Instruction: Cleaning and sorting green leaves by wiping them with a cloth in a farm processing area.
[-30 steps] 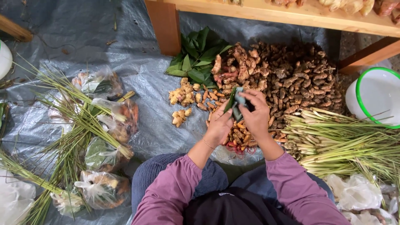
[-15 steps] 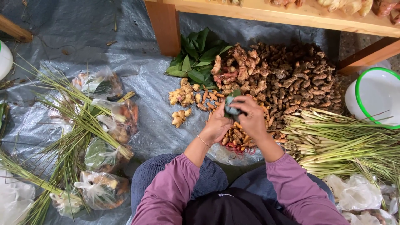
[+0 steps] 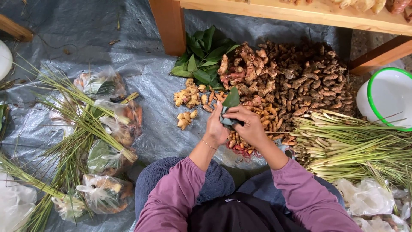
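Green leaf [image 3: 231, 99] sits pinched between both hands at frame centre, its tip pointing toward 12 o'clock. I read the left hand [image 3: 216, 128] as closed on the lower folded part and the right hand [image 3: 249, 125] closed over it from 3 o'clock; the two hands touch, presumably to keep the fold tight. At 12 o'clock lies a leaf pile [image 3: 205, 53], just beside the brown root heap [image 3: 296, 79] at 1 o'clock, both within arm's reach. Pale ginger pieces [image 3: 188, 105] lie at 10 o'clock of the hands. Lemongrass stalks [image 3: 347, 146] rest at 3 o'clock, tied plastic bags [image 3: 107, 157] at 8 o'clock, all on a grey tarp [image 3: 86, 38].
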